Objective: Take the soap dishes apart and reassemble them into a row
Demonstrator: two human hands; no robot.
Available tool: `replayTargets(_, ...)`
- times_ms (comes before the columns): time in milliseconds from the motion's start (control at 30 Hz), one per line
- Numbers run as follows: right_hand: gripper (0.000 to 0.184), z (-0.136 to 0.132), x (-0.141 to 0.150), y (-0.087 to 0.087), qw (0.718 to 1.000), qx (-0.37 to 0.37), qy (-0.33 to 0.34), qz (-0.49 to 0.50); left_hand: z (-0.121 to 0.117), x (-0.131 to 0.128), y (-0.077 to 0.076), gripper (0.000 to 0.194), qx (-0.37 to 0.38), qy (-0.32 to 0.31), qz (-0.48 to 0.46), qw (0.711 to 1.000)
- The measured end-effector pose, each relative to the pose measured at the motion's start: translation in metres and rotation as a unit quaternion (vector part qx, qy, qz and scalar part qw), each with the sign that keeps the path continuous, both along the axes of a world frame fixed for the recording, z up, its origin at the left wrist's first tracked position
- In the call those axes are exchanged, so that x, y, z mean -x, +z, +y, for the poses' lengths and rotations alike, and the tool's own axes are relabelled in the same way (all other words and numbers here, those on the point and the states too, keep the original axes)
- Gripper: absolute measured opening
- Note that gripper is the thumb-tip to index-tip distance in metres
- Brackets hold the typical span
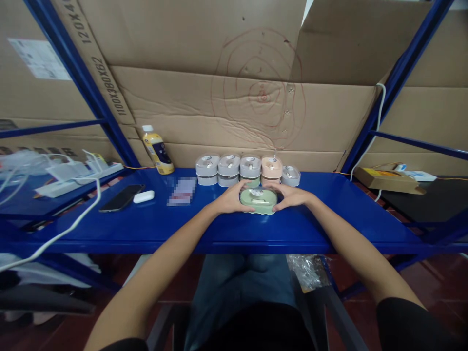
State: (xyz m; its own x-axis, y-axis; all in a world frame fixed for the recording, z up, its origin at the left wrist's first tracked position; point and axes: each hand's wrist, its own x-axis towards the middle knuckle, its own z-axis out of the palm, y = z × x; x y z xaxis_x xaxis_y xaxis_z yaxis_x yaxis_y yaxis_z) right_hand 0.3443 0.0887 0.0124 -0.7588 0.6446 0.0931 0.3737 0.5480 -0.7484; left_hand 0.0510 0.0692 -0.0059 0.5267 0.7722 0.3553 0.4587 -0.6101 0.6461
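Observation:
Between my hands is a green oval lidded box point(259, 201) with a clear top and a round label, at the shelf's front middle. My left hand point(233, 197) is closed around its left side, fingers behind and thumb in front. From the other end, my right hand point(290, 196) grips it in the same way. Just behind stands a row of similar boxes, mostly stacked in pairs: grey boxes point(207, 169), more grey ones point(228, 169) beside them, and a peach box point(271, 168). A lower grey box point(290, 175) ends the row at the right.
On the blue shelf point(219, 234) to the left are a yellow drink bottle point(159, 151), a dark phone point(122, 198), a white earbud case point(144, 196) and a blurred flat packet point(183, 191). Blue posts flank the shelf; a white cable point(82, 214) crosses at left.

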Motion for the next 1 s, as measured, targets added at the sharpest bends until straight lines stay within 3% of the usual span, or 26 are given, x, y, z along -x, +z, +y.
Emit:
replayTargets(100,0.112,-0.008,0.012,0.001,0.993,-0.097,-0.050,-0.047,-0.007,-0.007,-0.002,0.107,-0.040,0.026,0.021,0.999)
replayTargets(200,0.112,-0.017,0.030,-0.002,0.974,-0.207,-0.080,-0.035,-0.010,-0.013,-0.005,0.107,-0.056,-0.001,-0.006,0.998)
replayTargets(367,0.101,-0.023,0.037,0.002,0.959,-0.264,-0.103,-0.026,-0.009,-0.011,-0.003,0.115,-0.047,-0.022,-0.012,0.999)
replayTargets(433,0.092,-0.021,0.026,0.009,0.954,-0.267,-0.139,0.001,-0.007,-0.006,-0.001,0.109,-0.060,-0.006,0.014,0.998)
replayTargets(567,0.072,-0.013,-0.006,0.024,0.945,-0.245,-0.216,0.004,-0.004,0.002,-0.001,0.054,-0.087,-0.006,0.074,0.993)
replayTargets(633,0.066,-0.010,-0.018,0.027,0.948,-0.226,-0.223,-0.021,-0.002,0.003,-0.002,0.041,-0.088,-0.012,0.077,0.993)
replayTargets(800,0.064,-0.003,-0.030,0.026,0.967,-0.133,-0.207,-0.071,0.007,0.008,0.002,0.052,-0.076,-0.004,0.022,0.997)
replayTargets(1000,0.060,0.006,-0.036,0.021,0.971,-0.084,-0.211,-0.079,0.020,0.041,0.013,0.057,-0.086,0.079,0.015,0.993)
